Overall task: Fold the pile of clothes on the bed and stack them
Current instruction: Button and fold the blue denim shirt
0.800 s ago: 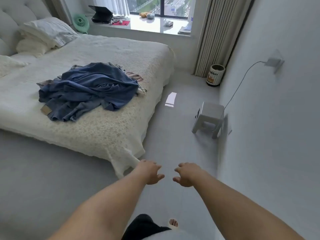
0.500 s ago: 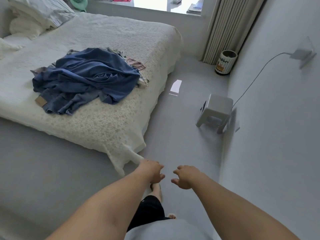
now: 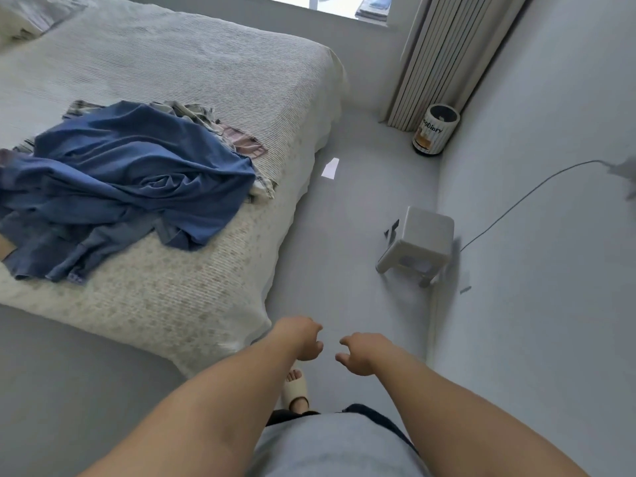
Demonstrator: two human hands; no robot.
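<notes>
A loose pile of clothes (image 3: 130, 187) lies on the bed (image 3: 192, 287), with a large blue garment on top and plaid and pinkish pieces showing beneath it at the far side. My left hand (image 3: 303, 339) and my right hand (image 3: 361, 352) hang out in front of me above the floor, near the bed's near right corner. Both have loosely curled fingers and hold nothing. They are well short of the pile, which lies up and to the left.
A small grey stool (image 3: 418, 246) stands by the right wall, with a cable running up that wall. A round bin (image 3: 434, 134) sits by the curtain. A white paper (image 3: 330, 168) lies on the floor beside the bed. My slippered foot (image 3: 295, 387) is below my hands.
The view has tilted down and moved closer to the bed; the pile now appears larger and further left. My hands stay empty in front of me, and a foot has stepped forward.
</notes>
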